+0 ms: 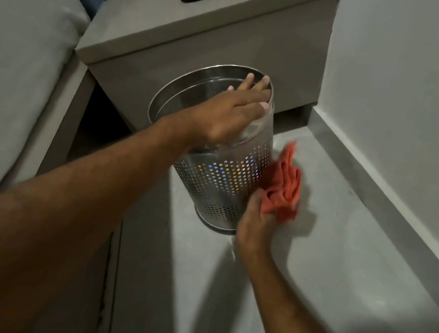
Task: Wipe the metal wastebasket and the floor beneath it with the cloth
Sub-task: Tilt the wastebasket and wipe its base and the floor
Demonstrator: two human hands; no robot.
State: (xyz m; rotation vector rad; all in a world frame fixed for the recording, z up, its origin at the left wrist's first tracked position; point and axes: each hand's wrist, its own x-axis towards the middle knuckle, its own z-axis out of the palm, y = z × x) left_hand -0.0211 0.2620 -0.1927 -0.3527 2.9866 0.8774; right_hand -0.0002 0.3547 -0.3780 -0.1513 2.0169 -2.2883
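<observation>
Your left hand (231, 113) lies across the mouth of the metal wastebasket (215, 151), fingers spread flat and reaching over the far rim, palm bearing on the near edge, so the bin is tipped toward you and to the left. Only the lower edge of its base appears to meet the floor (330, 243), just below and left of your right hand (254, 218). That right hand is bunched closed on the orange cloth (284, 189), which bulges up and away from your knuckles against the perforated side of the bin, its loose corner trailing over the floor beyond. To do this stroke well, I would keep the left palm pressing steadily so the bin cannot roll or skid on its base edge, and let the right hand carry the cloth along the curve of the wall rather than dabbing at it. Fold the cloth flatter under your fingers if you can; a wad like this probably touches only at its high spots, and the holes may snag loose folds. The nightstand (205, 33) sits just past your left fingertips, so turn the bin under your palm rather than pushing it away.
</observation>
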